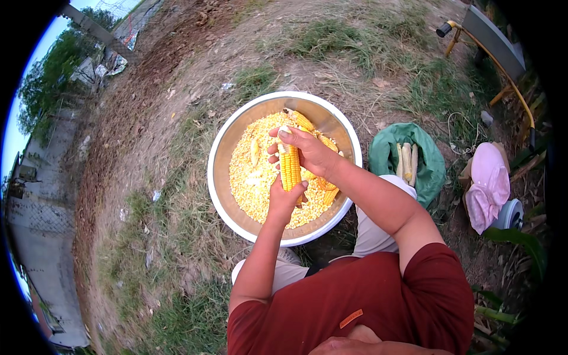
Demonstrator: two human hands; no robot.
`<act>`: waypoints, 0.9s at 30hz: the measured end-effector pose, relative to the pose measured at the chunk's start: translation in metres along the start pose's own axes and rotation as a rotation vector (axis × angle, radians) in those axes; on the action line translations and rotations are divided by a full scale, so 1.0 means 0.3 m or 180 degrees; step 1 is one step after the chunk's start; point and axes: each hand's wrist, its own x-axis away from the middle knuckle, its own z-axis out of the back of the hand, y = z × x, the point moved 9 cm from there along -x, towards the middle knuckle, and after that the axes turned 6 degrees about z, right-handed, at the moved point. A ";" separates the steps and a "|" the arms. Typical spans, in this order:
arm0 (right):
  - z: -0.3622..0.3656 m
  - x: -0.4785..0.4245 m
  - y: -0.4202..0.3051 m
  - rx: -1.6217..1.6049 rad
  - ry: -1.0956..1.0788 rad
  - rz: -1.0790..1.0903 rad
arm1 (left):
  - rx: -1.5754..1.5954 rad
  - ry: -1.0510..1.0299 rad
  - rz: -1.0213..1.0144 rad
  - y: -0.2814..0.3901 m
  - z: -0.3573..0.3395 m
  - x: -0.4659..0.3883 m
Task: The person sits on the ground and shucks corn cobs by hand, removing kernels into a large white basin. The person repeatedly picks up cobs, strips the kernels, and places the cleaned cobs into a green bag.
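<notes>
Above a wide metal basin (224, 208) I hold a yellow ear of corn (290, 167) nearly upright. Around its lower end is my left hand (286, 194), thumb across the front. My right hand (306, 148) grips the upper end, its thumb near the pale tip, where some kernels are gone. Loose yellow kernels (248, 195) cover the basin's bottom. Among them, a mostly pale cob piece (254, 152) lies at the left. Another ear (303, 120) rests by the far wall, and more whole ears (329, 195) lie at the right, partly hidden by my right arm.
Right of the basin, a green sack (384, 146) holds several stripped cobs (407, 162). Farther right are a pink cloth hat (488, 177) and a grey-white round container (511, 215). A yellow metal frame with a grey tray (495, 40) stands at the upper right. Grass and dirt surround the basin.
</notes>
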 end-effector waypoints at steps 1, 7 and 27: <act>-0.025 0.010 -0.007 -0.0453 -0.0083 -0.0198 | 0.0330 -0.0188 0.0069 -0.003 -0.003 0.001; 0.015 -0.009 0.003 -0.0291 -0.0016 -0.0131 | 0.0612 -0.0428 0.0102 0.002 -0.052 0.013; 0.045 -0.011 0.012 -0.0152 0.0122 -0.0114 | -0.0004 -0.0241 0.0204 -0.019 -0.005 -0.015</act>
